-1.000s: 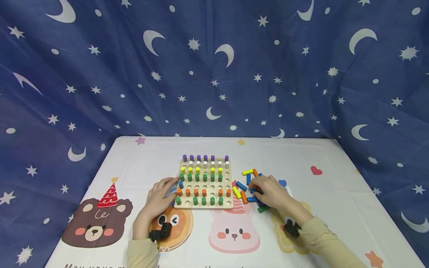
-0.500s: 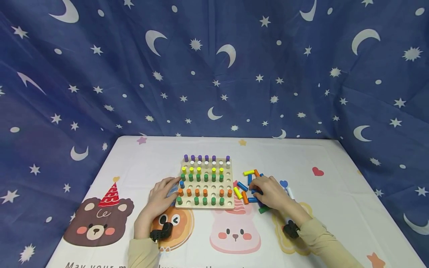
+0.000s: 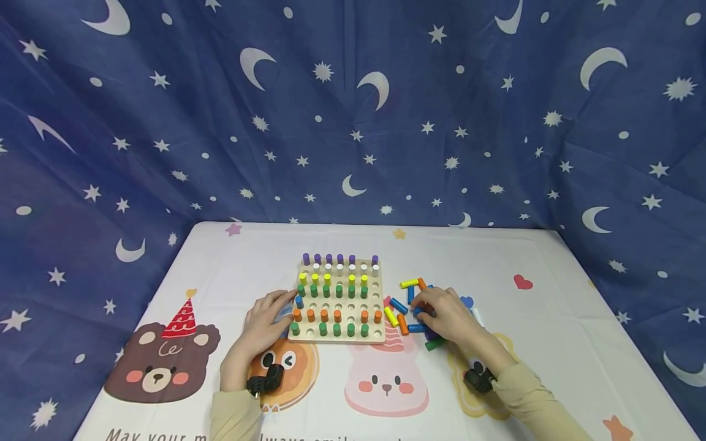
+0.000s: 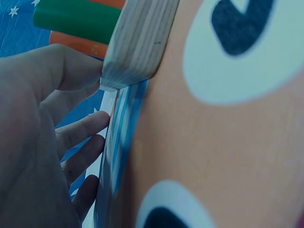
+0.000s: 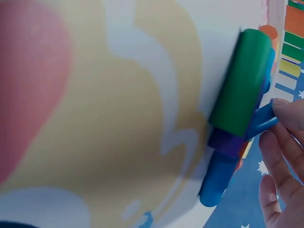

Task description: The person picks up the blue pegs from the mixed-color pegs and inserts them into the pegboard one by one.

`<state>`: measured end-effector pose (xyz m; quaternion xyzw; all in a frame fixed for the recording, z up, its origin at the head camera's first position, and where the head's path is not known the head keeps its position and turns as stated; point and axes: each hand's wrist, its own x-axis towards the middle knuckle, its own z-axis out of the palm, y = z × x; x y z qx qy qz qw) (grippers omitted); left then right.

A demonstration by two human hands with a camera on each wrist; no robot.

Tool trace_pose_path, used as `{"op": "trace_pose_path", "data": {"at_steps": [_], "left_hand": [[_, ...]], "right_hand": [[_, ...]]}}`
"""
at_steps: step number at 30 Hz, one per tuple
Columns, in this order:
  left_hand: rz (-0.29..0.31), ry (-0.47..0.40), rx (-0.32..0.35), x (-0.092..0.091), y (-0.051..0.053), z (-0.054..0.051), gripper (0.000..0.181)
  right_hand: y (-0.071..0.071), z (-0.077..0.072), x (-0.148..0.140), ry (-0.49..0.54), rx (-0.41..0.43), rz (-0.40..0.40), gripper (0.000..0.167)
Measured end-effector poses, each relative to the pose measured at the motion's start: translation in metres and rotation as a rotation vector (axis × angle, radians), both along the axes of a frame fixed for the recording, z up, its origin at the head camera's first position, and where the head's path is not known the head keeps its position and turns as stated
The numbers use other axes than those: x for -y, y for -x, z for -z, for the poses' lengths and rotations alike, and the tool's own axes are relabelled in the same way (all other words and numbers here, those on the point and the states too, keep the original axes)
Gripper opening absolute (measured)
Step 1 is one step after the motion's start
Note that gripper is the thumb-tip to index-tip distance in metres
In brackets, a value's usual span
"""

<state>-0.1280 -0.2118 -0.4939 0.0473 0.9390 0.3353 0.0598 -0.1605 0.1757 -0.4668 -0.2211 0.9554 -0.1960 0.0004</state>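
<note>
Pinching blue peg btwn thumb + finger of R hand, at loose pegs on worktop, just R of pegboard; can't tell whether lifted clear, w/ lower end hidden. Touching board's L edge w/ relaxed, spread fingers of L hand. Can see green peg + purple peg lying nr pinched one. In board, noting far to near: purple row, white row, yellow row, green row, single upright blue at L end, orange row, 2nd green row
</note>
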Motion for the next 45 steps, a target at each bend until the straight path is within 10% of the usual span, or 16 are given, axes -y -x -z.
{"op": "trace_pose_path", "data": {"at_steps": [45], "left_hand": [[-0.003,-0.008,0.009,0.000,-0.001,-0.003,0.055]], "right_hand": [[0.010,-0.051,0.054,0.121,-0.080,-0.183,0.020]]}}
